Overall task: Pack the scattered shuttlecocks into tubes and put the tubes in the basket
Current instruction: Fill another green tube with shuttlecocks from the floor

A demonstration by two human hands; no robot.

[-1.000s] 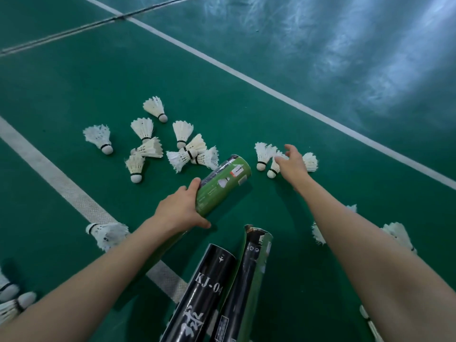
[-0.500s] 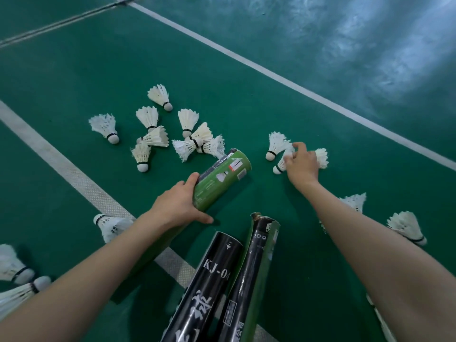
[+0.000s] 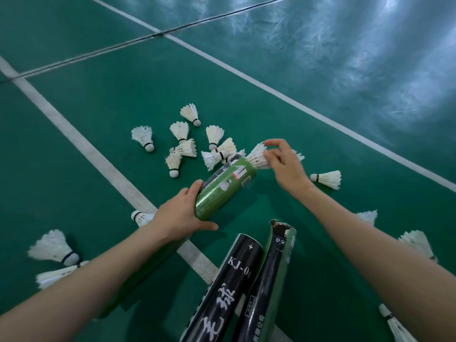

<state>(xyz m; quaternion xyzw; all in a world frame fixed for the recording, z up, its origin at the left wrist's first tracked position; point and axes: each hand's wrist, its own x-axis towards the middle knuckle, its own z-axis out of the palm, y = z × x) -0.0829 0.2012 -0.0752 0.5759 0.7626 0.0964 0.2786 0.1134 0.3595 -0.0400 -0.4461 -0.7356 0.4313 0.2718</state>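
I read "KJ-04" in white on the black tube, with big white Chinese characters below it. The torn-rimmed tube touching its right side had small print I couldn't read. The green tube had a red-and-white sticker, also too small to read. The left hand gripped the green tube round its middle, mouth pointing away. The right hand pinched the feather skirt of a shuttlecock right at that mouth. Loose shuttlecocks were clustered just behind the tube, with a stray one to the right and more beside both forearms. A white line crossed the court floor and ran under the left arm.
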